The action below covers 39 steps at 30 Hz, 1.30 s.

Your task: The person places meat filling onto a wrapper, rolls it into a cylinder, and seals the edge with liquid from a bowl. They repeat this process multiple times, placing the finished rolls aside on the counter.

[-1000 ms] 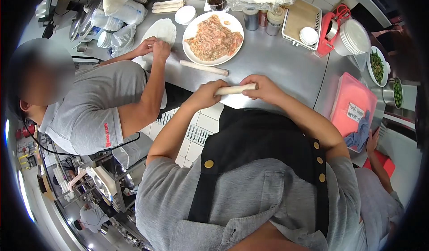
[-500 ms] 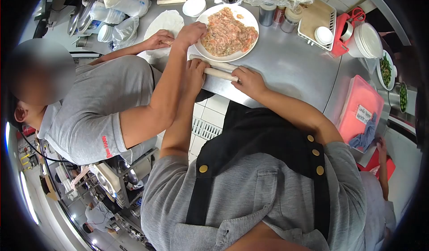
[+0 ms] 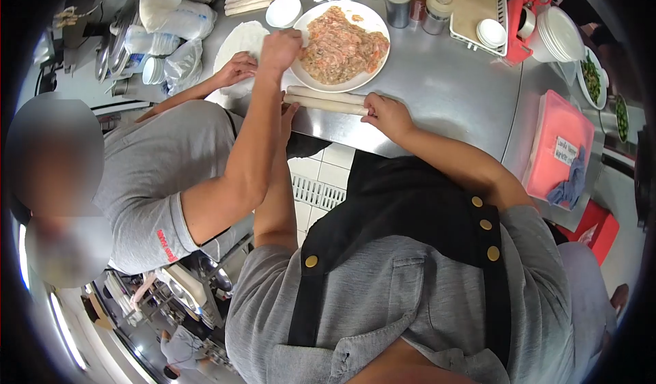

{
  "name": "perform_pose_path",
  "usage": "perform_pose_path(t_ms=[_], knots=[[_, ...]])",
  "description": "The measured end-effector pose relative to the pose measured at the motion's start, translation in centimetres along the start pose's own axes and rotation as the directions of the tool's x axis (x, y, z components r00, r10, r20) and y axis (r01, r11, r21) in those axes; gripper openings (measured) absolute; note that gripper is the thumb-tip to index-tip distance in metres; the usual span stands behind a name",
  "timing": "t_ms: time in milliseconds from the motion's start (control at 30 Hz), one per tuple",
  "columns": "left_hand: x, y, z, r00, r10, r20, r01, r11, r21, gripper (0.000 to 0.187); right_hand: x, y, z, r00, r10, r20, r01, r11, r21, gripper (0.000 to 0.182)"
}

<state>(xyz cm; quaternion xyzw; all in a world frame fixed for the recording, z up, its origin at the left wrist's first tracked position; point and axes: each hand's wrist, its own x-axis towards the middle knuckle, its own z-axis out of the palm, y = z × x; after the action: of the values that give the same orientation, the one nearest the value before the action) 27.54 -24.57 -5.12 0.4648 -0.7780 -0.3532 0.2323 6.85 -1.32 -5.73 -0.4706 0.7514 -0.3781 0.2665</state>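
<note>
Two long, pale uncooked spring rolls lie side by side on the steel table. The nearer spring roll (image 3: 324, 104) has its right end in the fingers of my right hand (image 3: 389, 116). At its left end is my left hand (image 3: 288, 113), partly hidden behind a co-worker's forearm, with thumb and fingers closed about the tip. Just beyond it, the other spring roll (image 3: 321, 93) sits almost touching. A large white plate (image 3: 309, 76) heaped with raw minced filling (image 3: 345, 46) stands past the rolls.
To the left, a co-worker's one hand (image 3: 281, 49) is at the plate's edge, the other hand (image 3: 237, 68) over a round white wrapper (image 3: 239, 39). Finished rolls (image 3: 251, 1) and a white bowl (image 3: 283, 11) stand behind. Jars (image 3: 437, 15), a rack (image 3: 471, 18) and a pink-lidded box (image 3: 557, 148) are rightward.
My left hand has slid left to the roll's end and my right hand sits at the other end, leaving more of the roll uncovered. The co-worker's hand lifted from the wrapper slightly.
</note>
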Motion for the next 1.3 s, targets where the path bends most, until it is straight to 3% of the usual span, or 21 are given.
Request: perform_pose_path(t_ms=[133, 200, 267, 300, 333, 400, 467, 567, 600, 733, 800, 867, 900, 967, 1067, 1167, 1300], knots=[[-0.2, -0.5, -0.6, 0.985, -0.167, 0.05, 0.171, 0.982, -0.078, 0.045, 0.3, 0.5, 0.4, 0.999, -0.042, 0.001, 0.042, 0.998, -0.046, 0.031], [0.2, -3.4, 0.2, 1.0, -0.011, 0.008, 0.011, 0.999, -0.04, 0.045, 0.3, 1.6, 0.7, 0.993, -0.114, 0.012, 0.115, 0.992, -0.05, 0.031], [-0.9, -1.6, 0.7, 0.996, -0.084, -0.039, 0.078, 0.987, -0.137, 0.059, -0.4, 1.5, -0.3, 0.985, -0.174, 0.006, 0.174, 0.982, -0.072, 0.035], [-1.1, -2.2, 1.7, 0.985, -0.049, -0.167, 0.024, 0.989, -0.148, 0.061, -1.0, 1.1, -1.4, 0.986, -0.169, 0.002, 0.168, 0.983, -0.08, 0.036], [-1.6, -1.9, 2.2, 0.951, 0.088, -0.295, -0.039, 0.985, 0.169, 0.055, -1.5, 0.4, -2.6, 0.986, -0.17, -0.001, 0.169, 0.982, -0.083, 0.038], [-3.3, 1.8, 3.3, 0.927, 0.169, -0.335, -0.111, 0.976, 0.186, 0.05, -2.7, 0.5, -5.2, 0.984, -0.171, -0.041, 0.168, 0.983, -0.075, 0.037], [-4.8, 6.1, 5.7, 0.975, 0.161, -0.151, -0.175, 0.981, -0.08, 0.043, -4.2, 1.3, -7.5, 0.985, -0.048, -0.163, 0.046, 0.999, -0.016, 0.034], [-4.3, 16.1, 8.6, 0.858, 0.504, -0.093, -0.513, 0.838, -0.187, 0.027, -6.1, 2.1, -10.7, 0.961, 0.071, -0.269, -0.063, 0.997, 0.038, 0.033], [-3.3, 19.5, 9.2, 0.821, 0.56, -0.108, -0.57, 0.803, -0.171, 0.022, -6.8, 2.4, -11.6, 0.935, 0.152, -0.319, -0.129, 0.987, 0.092, 0.034], [3.5, 29.4, 11.3, 0.624, 0.77, -0.137, -0.78, 0.625, -0.037, 0.01, -9.2, 3.4, -14.2, 0.877, 0.211, -0.432, -0.152, 0.974, 0.168, 0.033], [6.6, 32.1, 12.6, 0.66, 0.749, -0.063, -0.751, 0.66, -0.01, 0.016, -10.5, 3.7, -15.5, 0.823, 0.279, -0.495, -0.159, 0.949, 0.271, 0.032], [9.2, 34.1, 13.5, 0.533, 0.844, 0.05, -0.844, 0.528, 0.095, 0.027, -11.9, 4.6, -16.4, 0.797, 0.259, -0.546, -0.113, 0.951, 0.287, 0.029], [10.1, 34.6, 13.8, 0.526, 0.849, 0.045, -0.848, 0.52, 0.098, 0.027, -12.6, 4.9, -16.9, 0.762, 0.263, -0.592, -0.079, 0.945, 0.319, 0.028], [11.5, 35.1, 14.3, 0.491, 0.842, 0.224, -0.871, 0.466, 0.157, 0.028, -14.2, 5.6, -18.0, 0.722, 0.266, -0.638, -0.037, 0.936, 0.349, 0.027], [12.5, 35.7, 14.1, 0.474, 0.819, 0.324, -0.881, 0.439, 0.179, 0.033, -16.6, 7.0, -19.4, 0.647, 0.335, -0.685, -0.051, 0.915, 0.4, 0.024], [13.5, 36.2, 13.6, 0.46, 0.805, 0.375, -0.887, 0.435, 0.155, 0.027, -18.1, 8.0, -20.3, 0.585, 0.384, -0.715, -0.043, 0.894, 0.445, 0.02], [14.7, 36.4, 13.2, 0.422, 0.798, 0.43, -0.903, 0.412, 0.122, 0.023, -18.4, 8.9, -20.8, 0.57, 0.4, -0.718, -0.009, 0.876, 0.482, 0.017]])
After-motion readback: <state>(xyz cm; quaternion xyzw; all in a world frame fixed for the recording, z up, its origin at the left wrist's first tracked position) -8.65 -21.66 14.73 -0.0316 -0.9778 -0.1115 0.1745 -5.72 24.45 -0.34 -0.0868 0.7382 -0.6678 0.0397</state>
